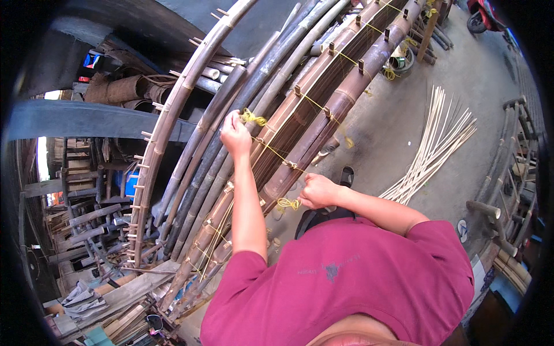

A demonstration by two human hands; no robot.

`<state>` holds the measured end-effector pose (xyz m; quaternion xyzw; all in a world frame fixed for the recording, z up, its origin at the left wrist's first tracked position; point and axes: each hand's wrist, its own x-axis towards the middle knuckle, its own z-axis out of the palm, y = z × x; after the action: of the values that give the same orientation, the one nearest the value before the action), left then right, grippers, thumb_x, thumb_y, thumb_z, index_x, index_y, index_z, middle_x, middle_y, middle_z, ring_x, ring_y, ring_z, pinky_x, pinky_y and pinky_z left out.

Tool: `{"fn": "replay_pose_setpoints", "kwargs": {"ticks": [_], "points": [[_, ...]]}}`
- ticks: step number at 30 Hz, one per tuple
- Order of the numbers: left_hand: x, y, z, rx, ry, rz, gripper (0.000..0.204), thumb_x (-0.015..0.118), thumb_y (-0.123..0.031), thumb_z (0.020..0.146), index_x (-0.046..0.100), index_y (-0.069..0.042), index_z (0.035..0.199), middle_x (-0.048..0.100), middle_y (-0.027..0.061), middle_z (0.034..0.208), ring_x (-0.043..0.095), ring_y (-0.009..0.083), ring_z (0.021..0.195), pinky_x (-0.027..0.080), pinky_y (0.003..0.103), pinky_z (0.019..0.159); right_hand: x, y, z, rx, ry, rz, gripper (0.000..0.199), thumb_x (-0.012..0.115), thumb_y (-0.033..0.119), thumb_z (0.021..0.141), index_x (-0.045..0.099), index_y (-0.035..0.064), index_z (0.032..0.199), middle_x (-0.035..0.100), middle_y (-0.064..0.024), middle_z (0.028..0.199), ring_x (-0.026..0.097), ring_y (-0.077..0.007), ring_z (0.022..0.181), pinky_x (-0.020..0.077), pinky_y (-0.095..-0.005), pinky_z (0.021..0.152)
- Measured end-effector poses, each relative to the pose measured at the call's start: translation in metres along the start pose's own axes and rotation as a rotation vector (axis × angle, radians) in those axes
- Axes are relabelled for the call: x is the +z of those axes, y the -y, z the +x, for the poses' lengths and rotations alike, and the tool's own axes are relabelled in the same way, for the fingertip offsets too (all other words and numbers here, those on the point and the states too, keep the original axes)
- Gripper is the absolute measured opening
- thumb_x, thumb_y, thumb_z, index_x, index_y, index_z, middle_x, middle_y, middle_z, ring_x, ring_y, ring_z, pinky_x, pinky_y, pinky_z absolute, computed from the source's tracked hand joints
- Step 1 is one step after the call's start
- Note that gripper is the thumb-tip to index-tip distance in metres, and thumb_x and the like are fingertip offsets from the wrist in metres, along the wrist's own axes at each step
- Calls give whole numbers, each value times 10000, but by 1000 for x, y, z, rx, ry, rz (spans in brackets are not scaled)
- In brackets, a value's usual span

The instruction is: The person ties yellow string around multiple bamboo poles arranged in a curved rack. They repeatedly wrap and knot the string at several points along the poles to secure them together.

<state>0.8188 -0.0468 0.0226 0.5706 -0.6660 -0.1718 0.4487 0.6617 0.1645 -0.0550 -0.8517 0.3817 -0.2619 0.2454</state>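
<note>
Two long bamboo poles [340, 104] run side by side in front of me, studded with short pegs [361, 67]. Thin brown strips [285, 137] lie packed lengthwise between them, and yellow string [279, 154] crosses from one pole to the other. Over the far pole, my left hand [235, 136] is closed at a looped bundle of yellow string [252, 117]. My right hand [317, 191], also closed, grips the string beside the near pole. A second looped yellow bundle [288, 203] hangs just left of its fingers.
Dark bamboo poles [231, 124] and a curved pegged pole [164, 124] lean at the left. Pale split strips [424, 150] are spread on the concrete floor [378, 155]. A bucket [402, 60] stands beyond the frame; a red motorbike [486, 16] is at far right.
</note>
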Motion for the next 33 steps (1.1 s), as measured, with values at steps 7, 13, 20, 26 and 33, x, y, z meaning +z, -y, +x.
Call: {"fn": "replay_pose_setpoints", "kwargs": {"ticks": [7, 13, 20, 26, 33], "points": [[-20, 70, -7, -95, 315, 315, 359, 602, -291, 907, 630, -54, 1176, 693, 211, 952, 658, 408, 920, 504, 484, 812, 4, 31, 4, 137, 142, -164, 238, 634, 266, 745, 669, 59, 857, 674, -147, 852, 638, -305, 867, 438, -431, 935], [-206, 56, -110, -39, 244, 527, 215, 581, -236, 922, 553, -23, 946, 603, 210, 908, 591, 390, 888, 464, 485, 792, 65, 98, -12, 368, -158, -282, 535, 648, 280, 832, 517, 62, 1303, 553, -176, 1222, 495, -320, 1196, 270, -512, 1125], [-284, 107, -202, -72, 336, 515, 215, 610, -146, 881, 670, -63, 1070, 636, 186, 1057, 598, 388, 1004, 443, 479, 883, 138, 145, 13, 533, -22, 670, 365, 600, 333, 929, 594, 35, 1139, 651, -166, 985, 623, -294, 947, 496, -385, 841], [-228, 98, -203, -25, 297, 443, 357, 616, -137, 875, 596, -70, 1225, 618, 178, 1153, 569, 366, 1096, 391, 493, 972, 132, 159, 48, 1008, -291, 1581, 345, 590, 319, 945, 558, 93, 1203, 627, -33, 1043, 586, -146, 887, 500, -331, 820], [-179, 100, -180, -47, 264, 300, 257, 648, -174, 867, 606, -47, 1086, 674, 168, 1014, 625, 364, 977, 428, 476, 896, 112, 180, 115, 371, -1291, 1363, 201, 467, 196, 965, 551, 78, 826, 640, -86, 869, 582, -168, 801, 463, -303, 807]]}}
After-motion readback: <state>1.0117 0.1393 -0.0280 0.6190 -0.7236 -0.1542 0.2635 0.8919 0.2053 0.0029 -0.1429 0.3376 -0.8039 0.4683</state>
